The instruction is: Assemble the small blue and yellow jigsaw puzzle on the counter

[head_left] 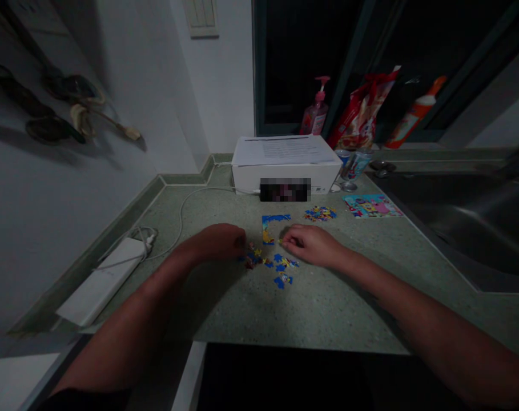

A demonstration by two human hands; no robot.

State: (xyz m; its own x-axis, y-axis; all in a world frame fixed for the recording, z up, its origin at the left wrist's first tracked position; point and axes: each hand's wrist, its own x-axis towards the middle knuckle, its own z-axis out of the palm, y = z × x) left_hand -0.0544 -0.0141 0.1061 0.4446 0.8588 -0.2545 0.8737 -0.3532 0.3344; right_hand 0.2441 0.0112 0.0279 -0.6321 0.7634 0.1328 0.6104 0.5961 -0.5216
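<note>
A partly joined jigsaw puzzle, with a blue and yellow border, lies on the counter between my hands. My right hand is just right of it, thumb and fingers pinched together on a small yellowish puzzle piece. On the left, my left hand has its fingers curled down beside a cluster of loose pieces; what they hold, if anything, is hidden. Nearer to me lie more loose blue and yellow pieces. A heap of mixed pieces sits beyond my right hand.
A white box with a paper on top stands at the back. A colourful picture card lies near the sink. A white power strip with a cable is at left. A pump bottle and glasses stand behind.
</note>
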